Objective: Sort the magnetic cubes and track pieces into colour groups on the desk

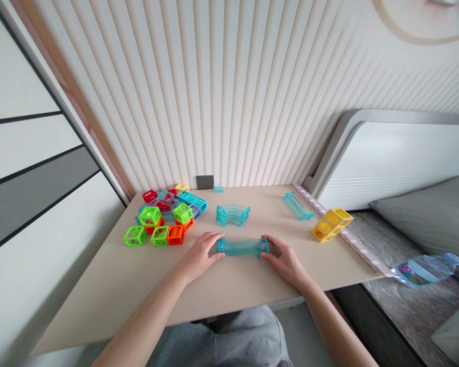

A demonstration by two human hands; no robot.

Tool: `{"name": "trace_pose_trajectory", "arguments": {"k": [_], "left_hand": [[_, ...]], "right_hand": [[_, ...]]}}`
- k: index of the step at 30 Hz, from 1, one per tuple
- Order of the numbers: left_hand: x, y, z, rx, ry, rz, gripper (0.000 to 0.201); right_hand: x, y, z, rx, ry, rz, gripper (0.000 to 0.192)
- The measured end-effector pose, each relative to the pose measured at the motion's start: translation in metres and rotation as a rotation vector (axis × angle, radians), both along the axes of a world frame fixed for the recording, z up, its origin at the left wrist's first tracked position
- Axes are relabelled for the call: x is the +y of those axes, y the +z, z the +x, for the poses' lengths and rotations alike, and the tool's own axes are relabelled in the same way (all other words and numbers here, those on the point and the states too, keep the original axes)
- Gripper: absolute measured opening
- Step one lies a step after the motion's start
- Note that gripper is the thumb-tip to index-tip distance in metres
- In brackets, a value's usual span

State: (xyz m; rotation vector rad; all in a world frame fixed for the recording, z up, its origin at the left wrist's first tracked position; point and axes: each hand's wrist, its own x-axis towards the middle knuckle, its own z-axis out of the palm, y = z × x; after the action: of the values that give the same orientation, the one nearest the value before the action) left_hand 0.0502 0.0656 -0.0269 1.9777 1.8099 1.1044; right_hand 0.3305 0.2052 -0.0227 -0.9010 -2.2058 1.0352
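A clear teal curved track piece (241, 247) lies on the beige table (137, 285) between my two hands. My left hand (201, 253) grips its left end and my right hand (285, 259) grips its right end. Just behind it rests a stack of curved teal track pieces (232, 214). A straight teal track piece (297, 206) lies farther back to the right.
A heap of green, orange, red and blue open cube frames (164, 216) sits at the left. A yellow block piece (332, 224) stands near the table's right edge. A plastic water bottle (424, 269) lies on the bed at right. A wall socket (205, 182) is behind.
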Motion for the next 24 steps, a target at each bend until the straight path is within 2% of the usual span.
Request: {"name": "trace_pose_trajectory", "arguments": {"k": [15, 19, 24], "left_hand": [[-0.0004, -0.0035, 0.0003, -0.051, -0.005, -0.008, 0.053], [-0.0006, -0.0042, 0.0003, -0.09, -0.007, -0.023, 0.055], [-0.0002, -0.0047, 0.0001, -0.11, 0.018, -0.033, 0.052]], "right_hand": [[0.004, 0.0062, -0.0005, 0.114, 0.081, -0.106, 0.048], [0.0063, 0.006, -0.0045, 0.105, 0.129, -0.138, 0.048], [0.0036, 0.0053, -0.0078, 0.028, 0.101, -0.104, 0.045]]}}
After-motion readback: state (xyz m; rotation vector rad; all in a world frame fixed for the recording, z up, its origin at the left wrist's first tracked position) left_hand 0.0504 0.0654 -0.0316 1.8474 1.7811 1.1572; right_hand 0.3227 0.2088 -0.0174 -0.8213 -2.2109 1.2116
